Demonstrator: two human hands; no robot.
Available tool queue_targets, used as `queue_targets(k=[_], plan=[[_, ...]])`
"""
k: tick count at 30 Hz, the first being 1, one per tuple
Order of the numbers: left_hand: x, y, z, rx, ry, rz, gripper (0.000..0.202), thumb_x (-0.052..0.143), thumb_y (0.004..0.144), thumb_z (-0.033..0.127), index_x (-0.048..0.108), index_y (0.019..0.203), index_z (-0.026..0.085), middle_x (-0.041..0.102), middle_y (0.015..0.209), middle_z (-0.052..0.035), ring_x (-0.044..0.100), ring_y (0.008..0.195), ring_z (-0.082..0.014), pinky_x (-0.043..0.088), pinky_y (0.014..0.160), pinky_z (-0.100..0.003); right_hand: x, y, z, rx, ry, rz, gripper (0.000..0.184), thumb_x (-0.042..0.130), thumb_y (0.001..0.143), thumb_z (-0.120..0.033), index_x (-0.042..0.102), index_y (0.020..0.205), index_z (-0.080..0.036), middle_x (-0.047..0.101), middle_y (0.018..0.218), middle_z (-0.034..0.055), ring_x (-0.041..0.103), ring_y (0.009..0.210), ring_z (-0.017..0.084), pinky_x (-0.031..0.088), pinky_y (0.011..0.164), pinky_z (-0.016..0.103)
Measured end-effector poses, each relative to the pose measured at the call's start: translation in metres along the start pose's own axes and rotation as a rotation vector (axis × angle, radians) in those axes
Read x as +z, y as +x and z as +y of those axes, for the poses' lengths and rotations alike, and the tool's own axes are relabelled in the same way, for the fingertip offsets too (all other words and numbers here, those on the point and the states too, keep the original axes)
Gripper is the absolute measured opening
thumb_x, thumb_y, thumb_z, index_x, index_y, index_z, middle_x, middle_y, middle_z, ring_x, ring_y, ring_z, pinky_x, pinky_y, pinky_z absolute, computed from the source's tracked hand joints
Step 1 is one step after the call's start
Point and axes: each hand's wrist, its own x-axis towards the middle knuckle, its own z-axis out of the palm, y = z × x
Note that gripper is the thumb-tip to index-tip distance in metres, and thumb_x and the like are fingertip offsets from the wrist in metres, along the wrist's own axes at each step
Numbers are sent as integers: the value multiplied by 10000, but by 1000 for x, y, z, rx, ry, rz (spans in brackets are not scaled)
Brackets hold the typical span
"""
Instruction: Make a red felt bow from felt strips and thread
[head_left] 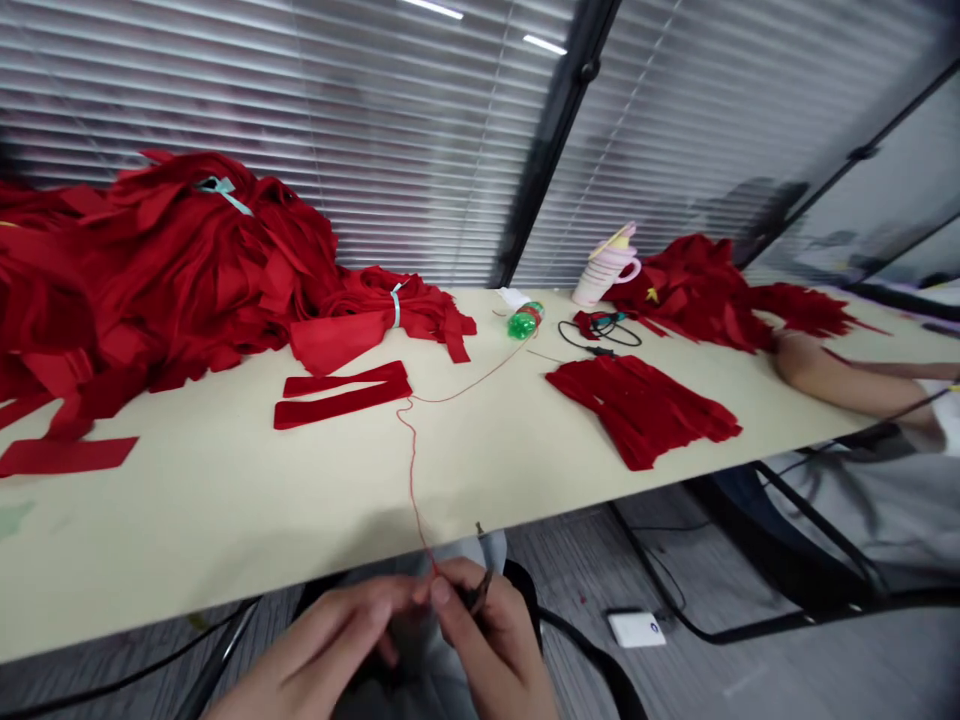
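Now: right grip (486, 622) pinches thin red thread (412, 478) | left grip (337, 628) alongside, hold unclear | flat V-shaped red cloth (337, 405) beyond

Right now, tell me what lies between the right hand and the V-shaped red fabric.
In the head view, a red thread trails from the red fabric across bare tabletop to the right hand.

Thread (412, 460) and fabric strips (341, 406) are red, the tabletop (510, 450) cream, the mug (601, 276) pink.
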Motion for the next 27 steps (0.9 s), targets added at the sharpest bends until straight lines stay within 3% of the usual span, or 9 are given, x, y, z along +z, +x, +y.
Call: queue_targets(k=[2, 5, 7, 9, 12, 14, 18, 24, 27], plan=[[6, 18, -1, -24, -130, 17, 414, 519, 811, 540, 650, 1071, 247, 622, 1099, -44, 506, 1109, -212, 366, 986, -311, 7, -6, 0, 17, -5, 102, 250, 544, 841, -400, 661, 824, -179, 627, 747, 43, 564, 699, 138, 437, 669, 237], [13, 35, 5, 63, -327, -1, 338, 589, 791, 475, 682, 965, 200, 646, 1016, -60, 570, 912, -173, 440, 859, -276, 16, -12, 4, 42, -9, 153, 257, 574, 817, -416, 663, 876, -182, 632, 793, 51, 570, 719, 147, 441, 676, 244], [16, 40, 12, 92, -406, -22, 236, 640, 778, 376, 689, 857, 159, 650, 940, -64, 560, 748, -125, 454, 702, -224, 21, -12, 5, 49, -13, 146, 272, 576, 810, -430, 666, 867, -179, 626, 800, 56, 565, 730, 154, 434, 659, 245], [16, 42, 19, 65, -574, -11, 198, 658, 767, 330, 668, 773, 133, 641, 846, -70, 554, 717, -126, 441, 625, -212, 23, -9, 5, 65, -21, 142, 271, 576, 806, -429, 666, 826, -174, 613, 789, 57, 548, 737, 155, 420, 649, 243], [11, 46, 27, 20, -881, 68, 144, 695, 733, 268, 630, 757, 142, 602, 751, -39, 567, 744, -142, 479, 710, -268, 22, -1, 3, 78, 43, 82, 300, 532, 833, -403, 612, 682, -157, 539, 651, 27, 482, 639, 125, 375, 603, 238], [6, 49, 30, 4, -993, 112, 119, 705, 721, 216, 616, 751, 143, 533, 666, 5, 513, 610, -84, 491, 684, -264, 20, 5, 3, 83, 137, 17, 335, 498, 850, -387, 535, 618, -149, 451, 575, 0, 409, 567, 103, 323, 542, 234], [-8, 55, 33, 0, -1037, 113, 91, 657, 760, 171, 593, 724, 118, 355, 582, 47, 273, 458, -21, 336, 425, -155, 13, 15, 9, 126, 292, -63, 322, 487, 854, -365, 451, 616, -152, 340, 552, -29, 309, 523, 81, 234, 486, 228], [-32, 64, 35, 41, -977, 195, 115, 681, 729, 168, 579, 717, 115, 255, 593, 50, 232, 489, -32, 272, 411, -161, -1, 35, 14, 153, 657, 196, 380, 568, 791, -297, 303, 547, -175, 219, 502, -70, 166, 452, 57, 154, 420, 219], [-38, 66, 35, 23, -944, 177, 136, 671, 748, 208, 580, 717, 112, 212, 582, 54, 222, 495, -38, 276, 426, -169, -6, 46, 14, 167, 700, 216, 413, 575, 789, -273, 262, 537, -176, 196, 501, -72, 157, 438, 52, 144, 405, 217]])
